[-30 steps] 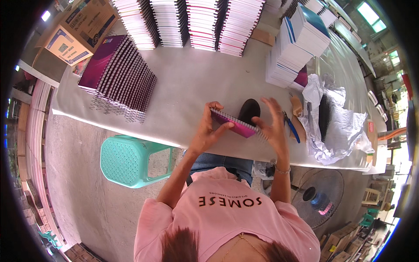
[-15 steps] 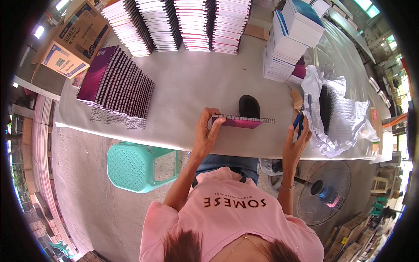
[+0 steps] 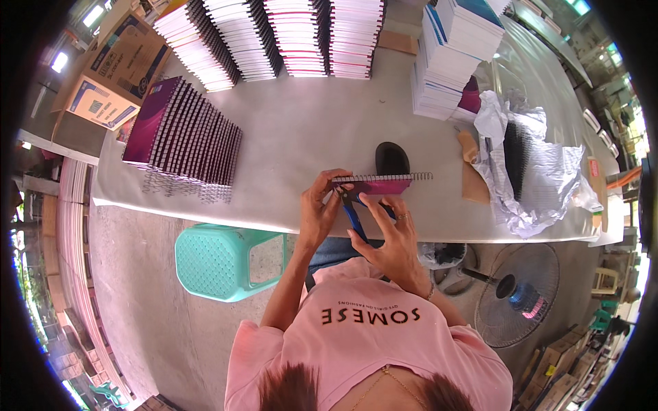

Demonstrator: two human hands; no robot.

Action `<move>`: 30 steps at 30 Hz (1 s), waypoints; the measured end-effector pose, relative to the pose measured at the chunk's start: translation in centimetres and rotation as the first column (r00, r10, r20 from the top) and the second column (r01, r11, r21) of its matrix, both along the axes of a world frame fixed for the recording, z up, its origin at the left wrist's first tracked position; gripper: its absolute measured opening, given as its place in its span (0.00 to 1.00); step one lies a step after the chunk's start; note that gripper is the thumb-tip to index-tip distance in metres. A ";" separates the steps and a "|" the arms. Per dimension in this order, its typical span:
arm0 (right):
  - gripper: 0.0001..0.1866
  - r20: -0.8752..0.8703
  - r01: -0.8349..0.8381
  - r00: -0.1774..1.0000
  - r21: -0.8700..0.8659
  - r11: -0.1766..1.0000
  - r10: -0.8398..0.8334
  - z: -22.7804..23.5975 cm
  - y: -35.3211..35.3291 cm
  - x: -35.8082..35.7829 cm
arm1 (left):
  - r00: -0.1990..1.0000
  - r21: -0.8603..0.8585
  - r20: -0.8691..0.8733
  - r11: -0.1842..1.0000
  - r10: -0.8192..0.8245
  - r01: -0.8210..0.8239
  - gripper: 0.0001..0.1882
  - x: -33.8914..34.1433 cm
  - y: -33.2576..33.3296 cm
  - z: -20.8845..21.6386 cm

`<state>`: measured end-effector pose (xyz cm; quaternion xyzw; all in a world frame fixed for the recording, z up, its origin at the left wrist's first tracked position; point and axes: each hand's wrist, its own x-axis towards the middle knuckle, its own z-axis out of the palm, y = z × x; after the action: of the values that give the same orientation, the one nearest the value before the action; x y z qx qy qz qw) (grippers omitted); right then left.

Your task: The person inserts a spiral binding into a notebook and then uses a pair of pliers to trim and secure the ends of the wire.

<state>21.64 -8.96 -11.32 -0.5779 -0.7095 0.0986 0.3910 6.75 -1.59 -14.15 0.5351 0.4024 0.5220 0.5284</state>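
In the head view, the left hand (image 3: 319, 211) tightly pinches the left end of a purple notebook (image 3: 384, 187) near the front of the desk (image 3: 281, 144); the right hand (image 3: 397, 250), its grip half spread, holds blue pliers (image 3: 354, 220).

Both hands are up in front of the body, pretty near each other. Left hand (image 3: 319, 211) is in a pinch, fingers (image 3: 330, 177) bent over and thumb up under them. Right hand (image 3: 399, 252) has its fingers half curled, thumb poking toward the left. Left forearm (image 3: 284, 284) runs basically straight forward; right forearm (image 3: 444, 307) angles inward, wrist lower than the fingers.
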 end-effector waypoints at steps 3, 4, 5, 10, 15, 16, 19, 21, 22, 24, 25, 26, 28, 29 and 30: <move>0.35 -0.006 0.009 1.000 0.055 0.998 -0.009 -0.2 0.0 -0.4 | 0.999 0.001 -0.044 1.000 0.007 -0.007 0.13 -0.2 -0.1 -0.2; 0.35 -0.011 0.016 1.000 0.049 0.999 -0.015 -0.2 0.0 -0.4 | 0.998 -0.011 -0.064 1.000 0.010 -0.011 0.13 -0.1 -0.1 -0.1; 0.35 -0.016 0.023 1.000 0.043 0.999 -0.022 -0.2 -0.1 -0.4 | 0.996 -0.023 -0.084 1.000 0.013 -0.015 0.13 -0.1 -0.2 0.0; 0.34 -0.053 0.018 0.998 0.012 1.000 -0.018 -0.1 -0.4 -0.6 | 0.972 0.030 -0.225 0.997 0.073 -0.068 0.13 -0.1 -0.3 0.3; 0.29 -0.315 -0.102 0.949 -0.300 0.948 0.003 1.0 -0.8 -0.9 | 0.936 0.092 -0.329 0.990 0.128 -0.103 0.13 0.0 -0.6 0.8; 0.27 -0.707 -0.332 0.704 -0.411 0.849 -0.067 1.4 -0.8 -0.7 | 0.929 0.086 -0.345 0.990 0.132 -0.109 0.13 0.3 -0.9 1.0; 0.25 -0.932 -0.802 -0.039 -0.186 0.568 -0.360 2.0 -0.6 1.1 | 0.909 0.122 -0.392 0.987 0.142 -0.102 0.13 0.7 -1.3 1.7; 0.25 -0.932 -0.757 0.125 -0.311 0.575 -0.340 2.6 -0.8 1.2 | 0.912 0.125 -0.388 0.988 0.135 -0.093 0.13 0.5 -1.4 2.1; 0.26 -0.921 -0.727 0.209 -0.372 0.578 -0.330 2.9 -0.8 1.3 | 0.920 0.108 -0.369 0.990 0.129 -0.095 0.13 0.3 -1.6 2.2; 0.24 -0.893 -0.663 0.431 -0.411 0.626 -0.130 2.6 -0.4 3.2 | 0.917 0.057 -0.371 0.989 0.149 -0.138 0.12 -0.4 -1.7 3.6; 0.24 -0.845 -0.599 0.535 -0.392 0.698 -0.015 1.9 -0.2 4.4 | 0.904 0.021 -0.392 0.984 0.171 -0.177 0.11 -0.8 -1.7 5.7; 0.24 -0.769 -0.537 0.633 -0.354 0.765 0.088 1.5 0.1 5.6 | 0.889 -0.015 -0.415 0.976 0.192 -0.217 0.10 -1.4 -1.7 7.5; 0.25 -0.578 -0.316 0.816 -0.404 0.858 0.028 1.5 0.8 8.5 | 0.848 0.146 -0.375 0.927 0.375 -0.346 0.08 -4.0 -1.5 10.0; 0.25 -0.436 -0.159 0.899 -0.378 0.912 -0.024 0.8 1.3 9.7 | 0.820 0.216 -0.338 0.886 0.462 -0.410 0.09 -5.4 -1.1 11.1; 0.26 -0.292 -0.005 0.952 -0.322 0.947 -0.095 0.0 1.8 10.8 | 0.803 0.392 -0.248 0.814 0.542 -0.429 0.10 -7.0 -0.4 12.9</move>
<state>32.44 -7.14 -11.31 -0.6276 -0.6020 0.2906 0.3991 -0.22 -2.02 -1.21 0.5733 0.5254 0.5953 0.2020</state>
